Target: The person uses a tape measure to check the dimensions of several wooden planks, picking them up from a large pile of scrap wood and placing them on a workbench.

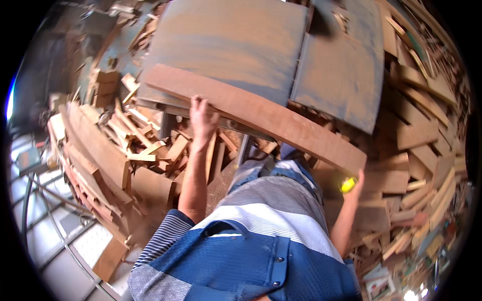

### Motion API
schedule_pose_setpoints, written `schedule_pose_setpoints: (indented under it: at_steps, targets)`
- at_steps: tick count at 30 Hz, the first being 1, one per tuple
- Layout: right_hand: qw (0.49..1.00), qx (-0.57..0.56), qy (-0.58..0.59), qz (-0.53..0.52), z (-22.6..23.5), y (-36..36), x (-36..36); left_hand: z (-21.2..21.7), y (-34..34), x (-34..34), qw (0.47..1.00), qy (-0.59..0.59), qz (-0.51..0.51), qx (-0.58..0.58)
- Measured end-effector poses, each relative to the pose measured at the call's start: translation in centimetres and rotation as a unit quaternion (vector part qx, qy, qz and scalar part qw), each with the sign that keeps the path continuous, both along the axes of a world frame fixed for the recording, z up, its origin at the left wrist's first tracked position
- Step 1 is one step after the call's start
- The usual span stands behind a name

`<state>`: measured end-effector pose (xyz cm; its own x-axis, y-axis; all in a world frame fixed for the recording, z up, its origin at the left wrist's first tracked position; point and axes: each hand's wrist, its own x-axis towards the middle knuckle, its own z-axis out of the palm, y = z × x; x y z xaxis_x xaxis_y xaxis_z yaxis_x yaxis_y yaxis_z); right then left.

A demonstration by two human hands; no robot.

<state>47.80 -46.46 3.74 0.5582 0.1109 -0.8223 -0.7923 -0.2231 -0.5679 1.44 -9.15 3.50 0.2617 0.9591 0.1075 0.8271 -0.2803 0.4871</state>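
Observation:
A long, thick reddish-brown plank lies at a slant across the near edge of a wide, dusty metal machine table. Its right end juts out past the table toward me. My left hand is closed on the plank's near edge, left of the middle, fingers over the top. At the right end my right hand is up against the plank with its fingers curled round a small bright yellow tape measure. Blur hides the tape measure's details, and I see no blade drawn out.
Loose offcuts heap under and left of the table. Long boards are stacked at left. More scrap wood piles up along the right. A narrow gap splits the tabletop. Metal bars cross pale floor tiles at lower left.

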Motion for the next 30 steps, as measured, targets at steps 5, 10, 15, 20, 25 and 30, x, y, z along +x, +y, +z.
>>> schedule_pose_setpoints:
  at_steps: [5, 10, 15, 20, 25, 30]
  targets:
    - [0.999, -0.009, -0.024, -0.021, -0.9, -0.8, -0.6, 2.0, -1.7, 2.2, 0.995, 0.014, 0.058, -0.084]
    - [0.999, -0.018, -0.028, -0.016, -1.1, -0.6, -0.1, 2.0, -2.5, 2.1, 0.994, -0.026, 0.077, -0.075]
    - [1.000, -0.003, -0.017, -0.025, -1.6, -1.1, -0.1, 2.6, -1.9, 2.7, 0.994, -0.062, 0.052, -0.076]
    - [0.999, 0.017, -0.007, -0.028, -2.8, -1.7, 0.9, 0.7, -1.9, 2.2, 0.995, -0.056, 0.055, -0.055]
    - [0.998, 0.027, -0.048, -0.036, -3.4, -1.1, 0.7, -2.3, -1.7, 0.4, 0.998, -0.054, 0.031, -0.025]
    - [0.996, 0.028, -0.057, -0.056, -2.5, -0.5, -0.1, -2.3, -1.9, 0.6, 0.995, -0.064, 0.047, -0.052]
